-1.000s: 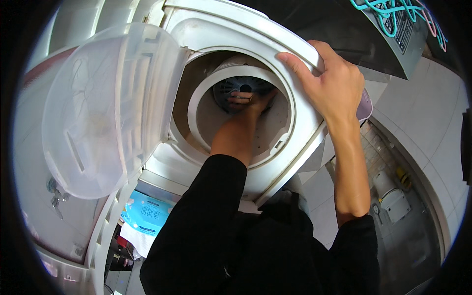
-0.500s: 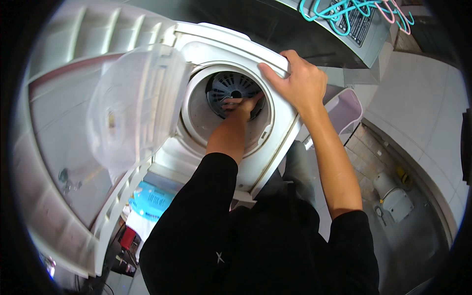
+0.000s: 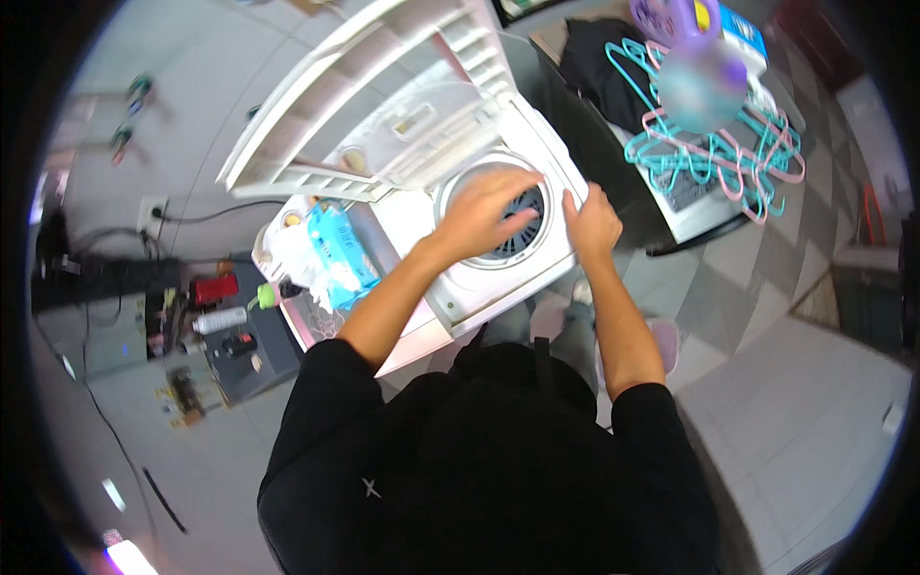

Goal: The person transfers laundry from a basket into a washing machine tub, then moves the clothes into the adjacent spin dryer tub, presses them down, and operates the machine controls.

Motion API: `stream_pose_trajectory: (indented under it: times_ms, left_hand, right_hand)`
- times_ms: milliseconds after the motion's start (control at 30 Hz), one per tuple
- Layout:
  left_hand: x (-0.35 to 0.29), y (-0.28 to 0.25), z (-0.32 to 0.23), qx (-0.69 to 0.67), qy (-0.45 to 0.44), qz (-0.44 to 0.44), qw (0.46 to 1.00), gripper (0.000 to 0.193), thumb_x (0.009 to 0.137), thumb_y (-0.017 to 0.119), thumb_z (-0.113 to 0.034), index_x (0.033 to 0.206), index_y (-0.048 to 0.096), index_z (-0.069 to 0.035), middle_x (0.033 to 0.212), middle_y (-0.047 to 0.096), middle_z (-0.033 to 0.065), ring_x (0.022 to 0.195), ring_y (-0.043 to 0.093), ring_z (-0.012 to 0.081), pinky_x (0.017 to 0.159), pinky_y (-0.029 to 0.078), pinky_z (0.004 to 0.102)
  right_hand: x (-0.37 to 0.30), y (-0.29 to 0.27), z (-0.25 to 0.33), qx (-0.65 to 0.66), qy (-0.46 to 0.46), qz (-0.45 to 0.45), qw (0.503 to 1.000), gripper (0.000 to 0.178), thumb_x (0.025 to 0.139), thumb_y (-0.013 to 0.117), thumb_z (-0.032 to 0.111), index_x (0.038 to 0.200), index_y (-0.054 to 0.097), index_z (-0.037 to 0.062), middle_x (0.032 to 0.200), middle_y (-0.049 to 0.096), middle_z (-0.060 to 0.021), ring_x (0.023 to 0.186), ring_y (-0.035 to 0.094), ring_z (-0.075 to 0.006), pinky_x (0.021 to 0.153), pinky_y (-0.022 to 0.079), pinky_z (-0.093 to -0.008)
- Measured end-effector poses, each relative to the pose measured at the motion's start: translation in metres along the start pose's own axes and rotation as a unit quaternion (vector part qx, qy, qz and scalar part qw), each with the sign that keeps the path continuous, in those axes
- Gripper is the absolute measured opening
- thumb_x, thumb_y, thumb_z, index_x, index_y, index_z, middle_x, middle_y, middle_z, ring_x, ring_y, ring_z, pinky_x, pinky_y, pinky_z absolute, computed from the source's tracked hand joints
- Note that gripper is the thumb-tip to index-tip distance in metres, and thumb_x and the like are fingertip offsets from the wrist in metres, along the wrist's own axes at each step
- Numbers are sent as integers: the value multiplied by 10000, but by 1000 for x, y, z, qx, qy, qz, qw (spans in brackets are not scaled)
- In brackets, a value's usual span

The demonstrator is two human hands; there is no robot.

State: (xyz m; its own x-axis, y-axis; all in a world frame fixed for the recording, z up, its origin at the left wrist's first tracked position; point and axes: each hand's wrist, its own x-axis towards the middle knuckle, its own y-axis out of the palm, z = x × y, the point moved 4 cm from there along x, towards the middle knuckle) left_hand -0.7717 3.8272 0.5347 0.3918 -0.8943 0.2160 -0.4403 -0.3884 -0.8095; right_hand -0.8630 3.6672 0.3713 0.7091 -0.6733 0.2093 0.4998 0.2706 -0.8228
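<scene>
A white washing machine (image 3: 498,302) stands before me, its ridged lid (image 3: 331,72) raised. The clear inner cover (image 3: 422,115) is also lifted. Over the round spin tub opening hovers my left hand (image 3: 482,213), fingers and thumb stretched apart, nothing visible in it. Below it shows the dark slotted disc (image 3: 522,222) in the tub. My right hand (image 3: 594,227) grips the machine's right edge, thumb on top and fingers over the side. What lies under my left palm is hidden.
A blue soft pack (image 3: 340,254) and white plastic bag sit on the machine's left part. At upper right, turquoise and pink hangers (image 3: 714,158) lie on a table with a purple bottle (image 3: 676,19). A pink basin (image 3: 663,347) stands on the floor. Cables run along the left wall.
My left hand has come up out of the tub to above its opening. My right hand remains on the machine's edge. The view has shifted, showing more of the room.
</scene>
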Motion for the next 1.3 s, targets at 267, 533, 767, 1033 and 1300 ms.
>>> stream_pose_trajectory:
  times_ms: [267, 533, 767, 1033, 1300]
  left_hand:
    - [-33, -267, -9, 413, -201, -329, 825, 403, 966, 602, -383, 1250, 652, -102, 1177, 690, 153, 1133, 628, 363, 963, 471, 463]
    - [-38, -229, -26, 317, -323, -179, 873, 343, 1001, 543, -432, 1092, 734, -162, 834, 728, 105, 809, 692, 330, 717, 511, 443]
    - [-89, -90, -96, 279, -148, 17, 949, 408, 730, 804, -352, 1050, 697, -123, 907, 707, 53, 838, 700, 264, 692, 543, 406]
    - [-134, 94, -44, 140, -127, -20, 982, 508, 594, 823, -206, 1036, 601, -91, 929, 553, 88, 887, 621, 267, 667, 530, 396]
    - [-137, 99, -17, 80, -186, 42, 978, 427, 667, 844, -248, 996, 622, -91, 952, 581, 87, 907, 634, 281, 684, 531, 411]
  right_hand:
    - [-17, 10, 12, 5, -48, 113, 992, 440, 969, 600, 430, 1141, 576, 26, 1051, 677, -186, 980, 666, -381, 781, 540, -492]
    - [3, 17, -22, 154, 28, 170, 973, 544, 914, 688, 381, 1292, 566, 9, 1174, 663, -215, 1058, 647, -379, 915, 515, -431]
    - [84, -9, -53, 560, 244, 31, 791, 282, 953, 674, 299, 969, 672, 17, 940, 716, -79, 862, 670, -168, 764, 504, -282]
    - [89, -45, -26, 372, 197, 290, 860, 300, 943, 682, 353, 762, 646, 117, 643, 613, 20, 523, 552, -65, 453, 375, -211]
    - [39, 1, 56, 366, 115, 378, 842, 301, 948, 665, 251, 740, 637, 35, 632, 599, -6, 514, 534, -97, 485, 401, -258]
